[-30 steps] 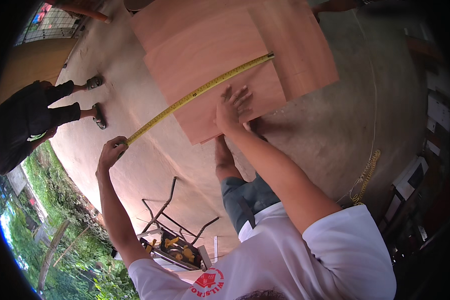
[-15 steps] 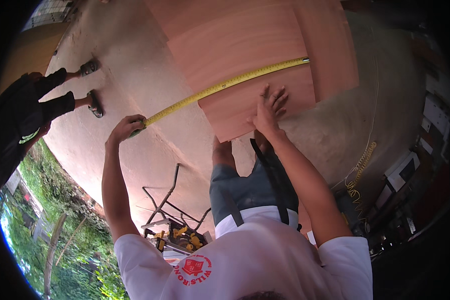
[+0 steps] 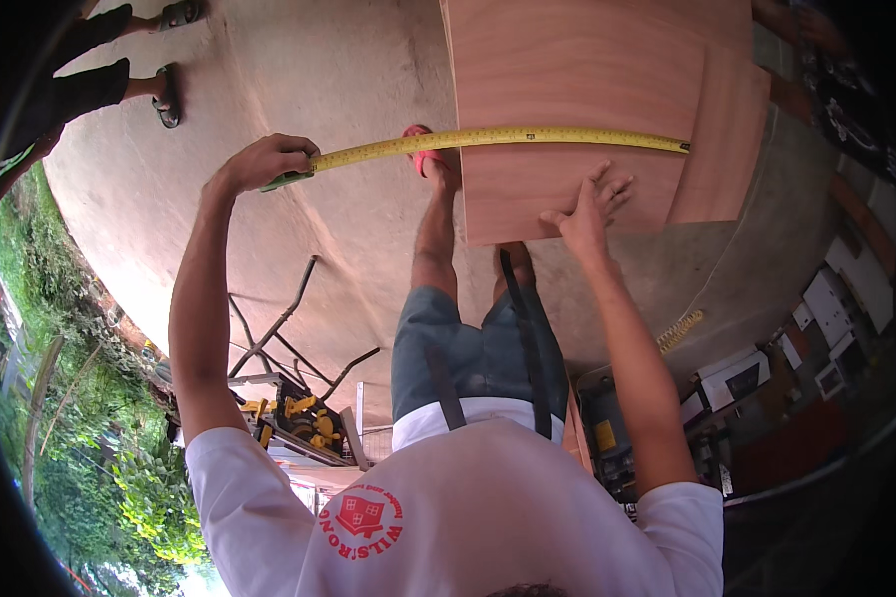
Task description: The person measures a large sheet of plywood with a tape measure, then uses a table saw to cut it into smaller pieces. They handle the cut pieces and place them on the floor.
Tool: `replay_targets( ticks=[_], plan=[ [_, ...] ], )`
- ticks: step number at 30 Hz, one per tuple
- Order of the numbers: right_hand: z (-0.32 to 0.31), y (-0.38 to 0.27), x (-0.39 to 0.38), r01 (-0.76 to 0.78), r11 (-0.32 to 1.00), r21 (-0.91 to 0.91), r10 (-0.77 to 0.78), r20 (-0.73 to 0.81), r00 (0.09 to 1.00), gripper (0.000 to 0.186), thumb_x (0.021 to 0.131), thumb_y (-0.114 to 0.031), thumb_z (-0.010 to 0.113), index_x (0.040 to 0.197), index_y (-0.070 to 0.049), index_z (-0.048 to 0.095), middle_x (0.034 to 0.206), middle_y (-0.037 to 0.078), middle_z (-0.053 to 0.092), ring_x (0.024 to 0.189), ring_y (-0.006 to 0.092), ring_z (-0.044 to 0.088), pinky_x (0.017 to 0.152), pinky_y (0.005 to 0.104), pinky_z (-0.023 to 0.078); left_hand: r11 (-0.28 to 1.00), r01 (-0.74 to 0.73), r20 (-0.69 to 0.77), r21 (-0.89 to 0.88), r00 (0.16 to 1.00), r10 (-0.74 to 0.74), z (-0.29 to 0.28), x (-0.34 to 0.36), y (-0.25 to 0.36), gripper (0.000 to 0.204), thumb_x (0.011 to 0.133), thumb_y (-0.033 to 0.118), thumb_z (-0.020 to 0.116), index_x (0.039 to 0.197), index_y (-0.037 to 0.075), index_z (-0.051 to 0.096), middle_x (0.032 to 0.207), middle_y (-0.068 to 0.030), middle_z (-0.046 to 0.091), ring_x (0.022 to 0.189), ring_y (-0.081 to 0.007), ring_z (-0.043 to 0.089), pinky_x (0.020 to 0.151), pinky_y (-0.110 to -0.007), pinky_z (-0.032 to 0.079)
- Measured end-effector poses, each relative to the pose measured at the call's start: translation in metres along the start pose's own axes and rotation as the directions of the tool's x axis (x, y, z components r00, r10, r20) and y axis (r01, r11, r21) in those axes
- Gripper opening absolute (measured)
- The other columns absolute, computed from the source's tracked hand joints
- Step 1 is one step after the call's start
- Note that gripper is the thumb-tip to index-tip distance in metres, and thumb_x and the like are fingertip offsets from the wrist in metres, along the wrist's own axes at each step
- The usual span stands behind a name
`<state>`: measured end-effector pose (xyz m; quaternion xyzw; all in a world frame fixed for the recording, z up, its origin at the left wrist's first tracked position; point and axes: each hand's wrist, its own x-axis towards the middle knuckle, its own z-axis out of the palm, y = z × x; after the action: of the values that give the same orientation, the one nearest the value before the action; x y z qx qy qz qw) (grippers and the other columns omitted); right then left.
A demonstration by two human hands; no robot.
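My left hand (image 3: 274, 162) is closed around the case of a tape measure, with a bit of green showing under the fingers. Its yellow blade (image 3: 513, 137) runs out to the right across the top plywood sheet (image 3: 567, 199), and the tip lies near that sheet's right edge. My right hand (image 3: 592, 214) rests on the same sheet just below the blade, fingers spread and holding nothing. Beneath and beyond it another reddish-brown plywood sheet (image 3: 732, 149) sticks out to the right.
Another person's sandalled foot (image 3: 169, 97) stands at the far left. Someone in dark patterned clothing (image 3: 846, 99) is at the far right. A yellow power saw on a folding stand (image 3: 309, 423) sits near my left. A coiled yellow hose (image 3: 679, 333) lies on the concrete floor (image 3: 368, 80).
My view has shifted and turned, so the plywood appears farther right. My red slipper now shows left of the sheet, and a second person appears at right. Both hands keep their hold and rest.
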<state>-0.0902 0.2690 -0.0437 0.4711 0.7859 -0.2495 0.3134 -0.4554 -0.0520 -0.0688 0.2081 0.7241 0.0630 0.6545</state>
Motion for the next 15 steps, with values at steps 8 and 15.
replay_targets(
  ticks=[8, 15],
  plan=[
    [0.0065, 0.0083, 0.0, 0.086, 0.995, -0.049, -0.09, -0.083, 0.992, 0.136, 0.067, -0.023, 0.092, 0.157, -0.009, -0.01, 0.151, 0.044, -0.021, 0.14, 0.0635, -0.017, 0.105, 0.0766, 0.023, 0.999, -0.041, 0.007, -0.022, 0.999, 0.041, 0.0006, 0.0023, -0.0029, 0.051, 0.076, 0.038, 0.059, 0.116, 0.008, 0.072, 0.092, -0.0126, 0.071, 0.08, -0.02, 0.064, 0.077, -0.032, 0.05],
    [0.0044, 0.0088, -0.0011, 0.058, 0.998, -0.025, -0.06, -0.069, 0.996, 0.135, 0.067, -0.024, 0.092, 0.157, -0.008, -0.009, 0.152, 0.042, -0.02, 0.141, 0.0618, -0.017, 0.104, 0.0771, 0.024, 1.0, -0.027, -0.006, -0.013, 1.0, 0.027, 0.0027, 0.0058, -0.0027, 0.051, 0.077, 0.036, 0.059, 0.117, 0.007, 0.072, 0.094, -0.0125, 0.072, 0.08, -0.02, 0.065, 0.078, -0.032, 0.05]
  ],
)
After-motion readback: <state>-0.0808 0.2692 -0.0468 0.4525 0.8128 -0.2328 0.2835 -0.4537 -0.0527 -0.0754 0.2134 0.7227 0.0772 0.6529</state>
